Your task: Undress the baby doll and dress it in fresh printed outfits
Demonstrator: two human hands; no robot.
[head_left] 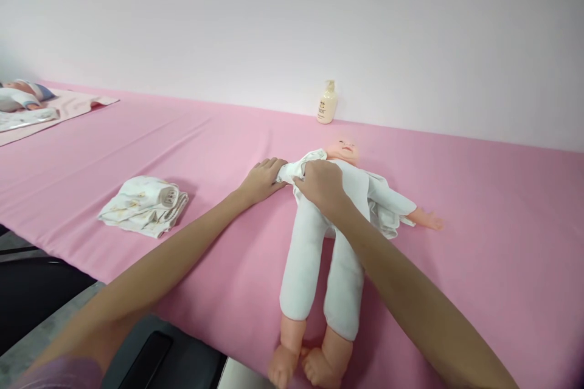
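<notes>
A: On the pink cloth-covered table (pixel 479 206), a soft-bodied baby doll with plastic hands and feet (pixel 319 255) lay on its back, head toward twelve o'clock and feet at six, near the table's edge. Was either hand gripping?

B: Both were. The left hand (pixel 262 181) pinched the bunched sleeve of the small white cotton wrap shirt (pixel 365 191) at the doll's nine o'clock side. The right hand (pixel 322 185) pressed down on the chest, fingers clenched on the same fabric.

A: And the step in hand?

B: It looked like working the doll's arm through that sleeve; the other arm, at three o'clock, was already sleeved. Finishing would likely call for a steady pull while the right hand pinned the body.

A: Anything else in frame?

B: A folded white printed garment (pixel 143 205) lay at nine o'clock, a cream pump bottle (pixel 327 103) stood at twelve.
</notes>
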